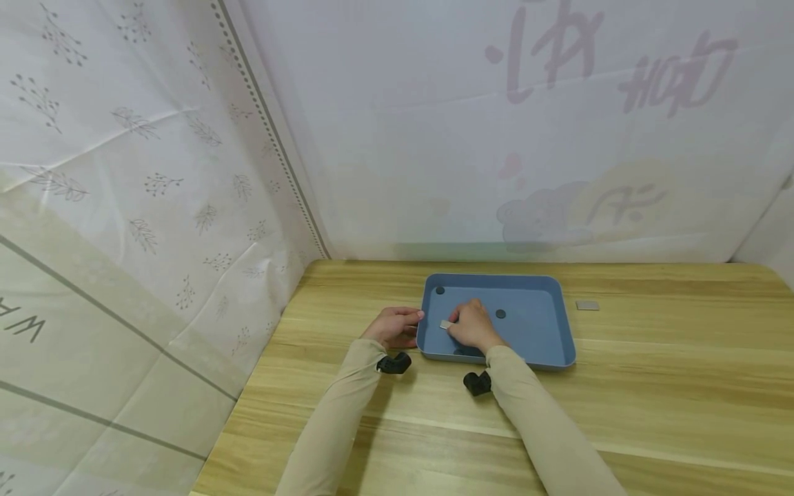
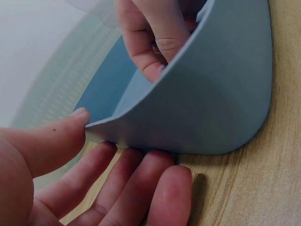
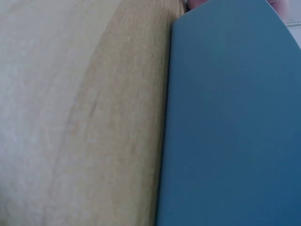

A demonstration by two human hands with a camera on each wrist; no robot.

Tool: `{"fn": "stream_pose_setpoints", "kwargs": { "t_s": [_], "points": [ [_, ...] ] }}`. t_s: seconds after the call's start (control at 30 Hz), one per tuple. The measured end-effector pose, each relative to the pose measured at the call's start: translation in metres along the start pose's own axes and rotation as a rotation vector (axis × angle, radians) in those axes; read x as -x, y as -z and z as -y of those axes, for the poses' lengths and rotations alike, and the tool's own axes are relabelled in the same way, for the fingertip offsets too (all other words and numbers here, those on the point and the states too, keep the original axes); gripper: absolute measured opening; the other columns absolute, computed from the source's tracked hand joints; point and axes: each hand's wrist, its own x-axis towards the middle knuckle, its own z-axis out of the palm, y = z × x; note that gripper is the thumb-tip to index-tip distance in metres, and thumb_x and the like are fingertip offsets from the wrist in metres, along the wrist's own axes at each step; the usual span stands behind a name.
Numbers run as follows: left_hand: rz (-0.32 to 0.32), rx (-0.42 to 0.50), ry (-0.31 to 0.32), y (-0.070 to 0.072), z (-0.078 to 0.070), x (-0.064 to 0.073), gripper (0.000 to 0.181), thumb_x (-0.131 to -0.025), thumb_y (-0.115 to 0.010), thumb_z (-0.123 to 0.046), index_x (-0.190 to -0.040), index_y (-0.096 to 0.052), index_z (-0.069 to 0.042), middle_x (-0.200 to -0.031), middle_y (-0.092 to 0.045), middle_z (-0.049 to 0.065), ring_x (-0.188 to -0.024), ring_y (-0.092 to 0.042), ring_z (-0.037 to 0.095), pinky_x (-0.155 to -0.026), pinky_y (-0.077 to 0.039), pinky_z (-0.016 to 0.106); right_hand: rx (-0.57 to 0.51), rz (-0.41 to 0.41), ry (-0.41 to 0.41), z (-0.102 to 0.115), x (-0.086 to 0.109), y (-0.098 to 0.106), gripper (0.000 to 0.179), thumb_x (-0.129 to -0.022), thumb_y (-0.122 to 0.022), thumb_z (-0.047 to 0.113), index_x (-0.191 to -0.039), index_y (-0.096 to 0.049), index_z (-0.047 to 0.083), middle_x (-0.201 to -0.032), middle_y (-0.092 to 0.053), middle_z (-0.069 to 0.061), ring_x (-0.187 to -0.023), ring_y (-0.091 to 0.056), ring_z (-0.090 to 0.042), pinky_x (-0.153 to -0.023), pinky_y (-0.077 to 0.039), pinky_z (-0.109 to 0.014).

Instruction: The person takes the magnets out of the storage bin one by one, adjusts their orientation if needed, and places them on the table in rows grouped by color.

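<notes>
A shallow blue tray [image 1: 533,324] sits on the wooden table. My left hand [image 1: 395,326] holds its left end; in the left wrist view the thumb lies at the rim and the fingertips [image 2: 160,162] rest against the outside of the wall. Inside the tray, my right hand [image 1: 474,325] reaches down and pinches a small pale rectangular piece [image 1: 445,324] by one end. Dark round discs lie on the tray floor: one disc [image 1: 440,290] in the far left corner, another disc [image 1: 500,313] right of my right hand. In the right wrist view the tray wall hides my right hand.
A flat grey rectangular piece [image 1: 587,305] lies on the table [image 1: 670,386] to the right of the tray. Behind the table's far edge hangs a pale printed curtain [image 1: 403,138], with another patterned curtain [image 1: 155,207] along the left side.
</notes>
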Motion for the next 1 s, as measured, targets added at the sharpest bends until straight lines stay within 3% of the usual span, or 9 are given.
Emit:
{"fn": "stream_pose_setpoints", "kwargs": {
  "t_s": [0.47,1.0],
  "points": [
    [-0.015,0.010,0.010,0.0001,0.0011,-0.0021,0.041,-0.085,-0.062,-0.028,-0.120,-0.056,-0.008,-0.092,-0.065,0.008,-0.077,-0.062,0.017,-0.063,-0.053,0.030,-0.027,0.016,-0.009,-0.0018,-0.0006,0.0009,0.011,-0.073,-0.068,0.016,-0.080,-0.063,0.009,-0.096,-0.046,-0.014,-0.088,-0.041,-0.028,-0.078,-0.035,-0.039],
    [-0.012,0.020,0.003,-0.0013,0.0005,0.0002,0.038,-0.087,-0.060,-0.025,-0.120,-0.056,-0.006,-0.087,-0.065,0.006,-0.074,-0.063,0.015,-0.060,-0.052,0.028,-0.014,-0.010,0.069,-0.0050,0.0013,-0.0009,0.008,-0.074,-0.069,0.018,-0.076,-0.064,0.011,-0.088,-0.050,-0.008,-0.087,-0.042,-0.025,-0.079,-0.034,-0.040]
  ]
}}
